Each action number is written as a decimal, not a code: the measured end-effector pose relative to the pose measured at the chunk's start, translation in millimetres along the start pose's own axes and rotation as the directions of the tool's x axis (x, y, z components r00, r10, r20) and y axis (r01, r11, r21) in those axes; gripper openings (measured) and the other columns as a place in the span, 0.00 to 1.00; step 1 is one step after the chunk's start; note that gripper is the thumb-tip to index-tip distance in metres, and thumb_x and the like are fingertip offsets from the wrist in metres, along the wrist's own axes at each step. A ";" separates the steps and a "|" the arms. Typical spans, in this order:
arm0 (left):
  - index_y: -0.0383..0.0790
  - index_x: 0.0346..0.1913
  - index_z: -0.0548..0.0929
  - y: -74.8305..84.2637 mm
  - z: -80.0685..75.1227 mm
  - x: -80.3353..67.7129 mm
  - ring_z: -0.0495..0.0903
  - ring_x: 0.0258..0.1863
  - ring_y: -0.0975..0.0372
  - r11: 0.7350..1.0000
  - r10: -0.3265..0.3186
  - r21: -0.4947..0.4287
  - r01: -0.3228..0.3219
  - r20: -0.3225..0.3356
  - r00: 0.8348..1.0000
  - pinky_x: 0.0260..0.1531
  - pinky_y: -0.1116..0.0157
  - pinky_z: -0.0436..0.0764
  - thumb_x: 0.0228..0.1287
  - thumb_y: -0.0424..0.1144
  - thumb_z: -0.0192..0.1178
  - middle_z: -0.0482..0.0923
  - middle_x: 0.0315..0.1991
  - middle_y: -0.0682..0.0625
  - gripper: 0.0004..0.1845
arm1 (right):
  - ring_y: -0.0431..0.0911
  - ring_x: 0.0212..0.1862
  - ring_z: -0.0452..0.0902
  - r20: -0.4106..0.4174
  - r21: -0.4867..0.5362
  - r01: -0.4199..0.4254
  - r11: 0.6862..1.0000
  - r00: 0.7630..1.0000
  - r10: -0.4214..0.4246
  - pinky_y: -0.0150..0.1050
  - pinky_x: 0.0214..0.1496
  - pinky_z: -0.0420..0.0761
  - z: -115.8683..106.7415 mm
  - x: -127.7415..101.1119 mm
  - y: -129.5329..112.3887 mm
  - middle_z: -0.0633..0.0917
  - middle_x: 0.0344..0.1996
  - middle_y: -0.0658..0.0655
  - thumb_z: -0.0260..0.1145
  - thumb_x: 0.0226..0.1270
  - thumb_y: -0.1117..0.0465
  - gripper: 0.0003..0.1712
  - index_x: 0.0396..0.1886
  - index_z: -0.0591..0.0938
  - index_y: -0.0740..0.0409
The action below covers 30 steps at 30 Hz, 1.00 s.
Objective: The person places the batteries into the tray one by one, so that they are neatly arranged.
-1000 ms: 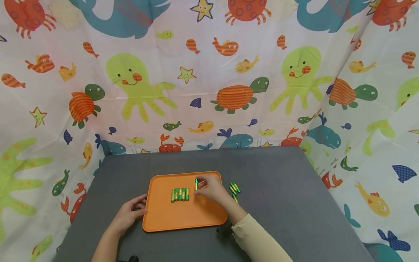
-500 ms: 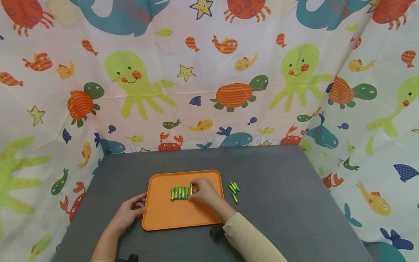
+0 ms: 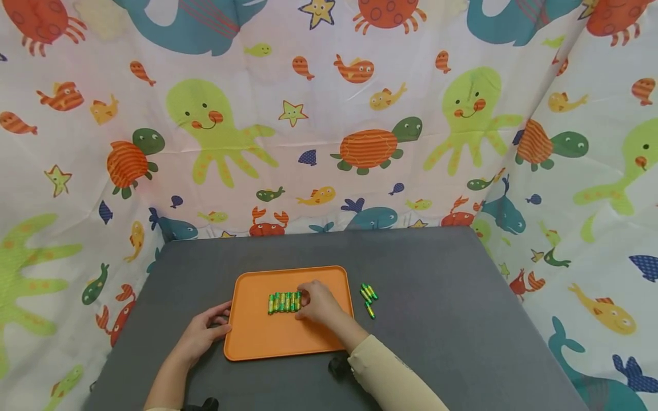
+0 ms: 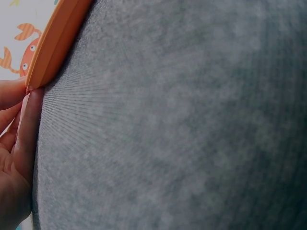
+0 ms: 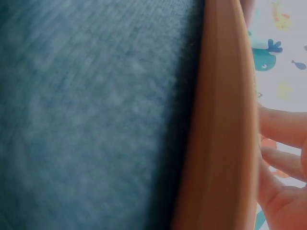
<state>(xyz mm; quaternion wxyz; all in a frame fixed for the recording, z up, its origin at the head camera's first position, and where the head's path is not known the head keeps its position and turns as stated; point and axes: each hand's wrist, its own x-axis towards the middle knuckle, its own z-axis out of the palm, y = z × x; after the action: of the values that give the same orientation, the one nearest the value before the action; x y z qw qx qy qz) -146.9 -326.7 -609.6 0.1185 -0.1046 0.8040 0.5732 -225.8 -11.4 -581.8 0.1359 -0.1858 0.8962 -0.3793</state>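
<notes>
In the head view, an orange tray [image 3: 277, 345] bears a row of green-and-yellow batteries [image 3: 281, 302], standing side by side lengthwise toward me. My right hand [image 3: 321, 308] pinches the battery at the row's right end [image 3: 299, 301] between thumb and fingers, close against its neighbour. The right wrist view has the tray wall [image 5: 220, 124] in front, hiding the battery behind it. My left hand [image 3: 197, 337] touches the tray's left edge with its fingertips, the thumb nearer me. In the left wrist view those fingertips [image 4: 32, 98] meet the tray's rim.
Several loose batteries [image 3: 367, 293] lie on the grey table [image 3: 432, 319] right of the tray, one [image 3: 370, 310] a little nearer me. A curtain printed with sea animals [image 3: 308, 131] stands behind the table and along its sides.
My right hand has moved left with the battery, bringing it from apart to the right end of the row. The left hand has stayed at the tray's edge.
</notes>
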 end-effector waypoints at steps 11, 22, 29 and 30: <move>0.43 0.75 0.68 -0.1 0.7 0.7 0.75 0.49 0.54 1.000 -0.010 0.011 0.010 0.002 1.000 0.41 0.67 0.83 0.68 0.32 0.65 0.71 0.61 0.41 0.34 | 0.39 0.34 0.74 0.021 0.024 -0.015 1.000 1.000 0.015 0.38 0.45 0.78 -3.9 -1.3 3.3 0.82 0.37 0.51 0.82 0.51 0.62 0.40 0.66 0.78 0.59; 0.43 0.75 0.67 0.7 0.5 -1.7 0.75 0.48 0.54 1.000 -0.017 -0.010 0.017 0.013 1.000 0.42 0.66 0.83 0.68 0.32 0.64 0.70 0.60 0.41 0.34 | 0.39 0.34 0.78 0.038 0.088 0.000 0.996 0.999 -0.003 0.35 0.36 0.80 -23.4 -8.3 2.9 0.82 0.54 0.59 0.82 0.51 0.66 0.40 0.66 0.78 0.59; 0.43 0.75 0.67 1.2 0.5 -0.6 0.75 0.48 0.54 1.000 -0.017 0.000 0.017 0.008 1.000 0.42 0.66 0.83 0.68 0.33 0.65 0.71 0.60 0.41 0.34 | 0.47 0.46 0.81 0.096 0.072 0.087 0.994 0.991 -0.093 0.37 0.41 0.81 -50.5 -18.8 6.9 0.79 0.62 0.60 0.78 0.57 0.63 0.39 0.70 0.75 0.56; 0.43 0.75 0.67 1.3 0.5 -0.5 0.75 0.48 0.55 1.000 -0.017 -0.001 0.017 0.007 1.000 0.42 0.66 0.83 0.68 0.33 0.65 0.71 0.60 0.41 0.34 | 0.49 0.48 0.81 0.093 0.081 0.093 0.992 0.991 -0.101 0.38 0.42 0.82 -54.6 -20.4 7.9 0.79 0.62 0.60 0.78 0.58 0.63 0.39 0.70 0.75 0.55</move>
<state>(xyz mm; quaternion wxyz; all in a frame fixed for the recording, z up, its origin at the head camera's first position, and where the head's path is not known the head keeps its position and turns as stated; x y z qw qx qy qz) -146.8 -325.9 -608.4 0.1262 -0.1096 0.8024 0.5728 -230.3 36.9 -548.6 0.1678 -0.2421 0.8631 -0.4101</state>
